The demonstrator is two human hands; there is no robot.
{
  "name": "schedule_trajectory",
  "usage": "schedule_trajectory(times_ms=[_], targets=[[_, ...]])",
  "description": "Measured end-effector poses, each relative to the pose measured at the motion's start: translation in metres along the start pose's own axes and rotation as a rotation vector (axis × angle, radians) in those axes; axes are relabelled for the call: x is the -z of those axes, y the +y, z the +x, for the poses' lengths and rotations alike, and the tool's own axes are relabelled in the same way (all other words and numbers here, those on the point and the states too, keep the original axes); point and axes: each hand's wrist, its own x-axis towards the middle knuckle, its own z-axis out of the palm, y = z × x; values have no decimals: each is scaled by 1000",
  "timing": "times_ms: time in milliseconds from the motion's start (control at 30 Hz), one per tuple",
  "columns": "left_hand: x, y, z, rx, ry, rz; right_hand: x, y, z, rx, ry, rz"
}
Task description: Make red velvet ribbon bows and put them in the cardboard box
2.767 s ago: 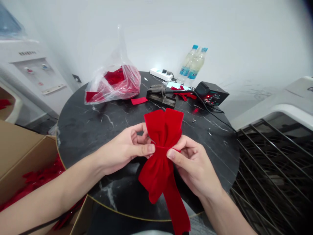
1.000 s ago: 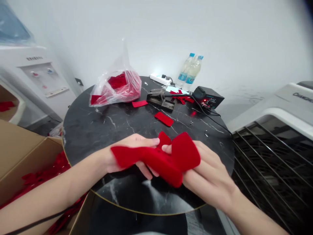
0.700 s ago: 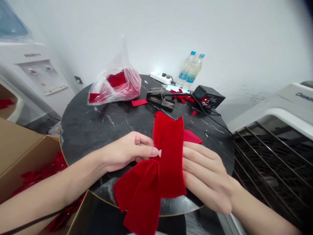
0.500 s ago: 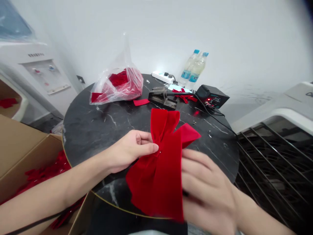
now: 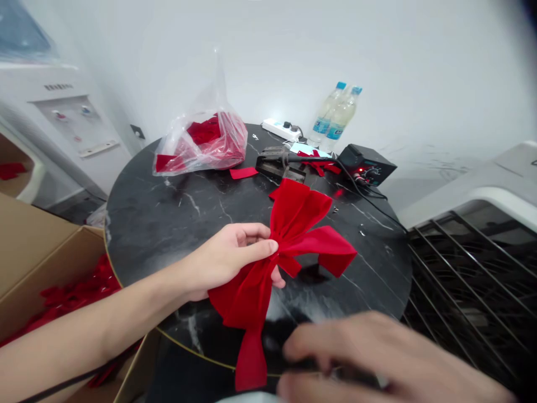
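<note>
A red velvet bow (image 5: 293,215) with wide loops and hanging tails is held over the black marble-patterned round table (image 5: 142,218). My left hand (image 5: 239,252) pinches the bow at its gathered middle, thumb on top and fingertips showing below. Toward the lower right, my right hand (image 5: 356,352) is apart from the bow, blurred by motion, its fingers spread with nothing seen between them. Part of the right hand is cut off by the frame's bottom edge.
At the back stand a plastic bag of red pieces (image 5: 201,145), a soldering iron holder (image 5: 272,162), a power strip (image 5: 281,130), two bottles (image 5: 335,120) and a black control box (image 5: 364,165). A cardboard box (image 5: 50,252) is left, a metal rack (image 5: 461,268) right.
My right hand has let go of the bow and moved down toward the bottom edge. The wide red flap no longer covers the bow's middle, and its loops and tails now lie spread.
</note>
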Motion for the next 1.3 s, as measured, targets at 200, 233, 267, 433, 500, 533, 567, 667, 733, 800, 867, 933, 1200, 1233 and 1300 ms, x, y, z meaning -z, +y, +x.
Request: schedule_trajectory(times_ms=[200,233,267,433,500,533,567,667,733,800,867,933,1200,1233,1300], targets=[[2,1,-2,33,2,73,-6,38,8,99,135,-350],[3,1,-2,38,1,70,-12,42,10,129,171,-347],[3,1,-2,41,2,63,-17,45,11,154,206,-318],[3,2,-1,72,22,39,-25,46,16,231,227,-205],[1,2,-1,96,26,37,-23,45,19,242,205,-181],[0,2,-1,108,26,35,-22,45,21,247,192,-177],[-1,1,-1,117,28,32,-21,45,23,252,173,-178],[-1,1,1,98,65,29,-22,47,28,269,130,-177],[0,1,2,59,92,25,-24,48,29,272,124,-156],[1,1,2,31,101,21,-26,49,28,265,143,-125],[2,1,2,22,95,15,-27,49,27,265,162,-116],[2,1,1,22,79,23,-27,48,27,277,166,-138],[3,2,-2,62,14,39,-23,45,28,222,140,-130],[3,2,-2,62,11,49,-24,44,27,207,117,-115],[3,0,-1,52,19,82,-28,42,25,171,63,-76]])
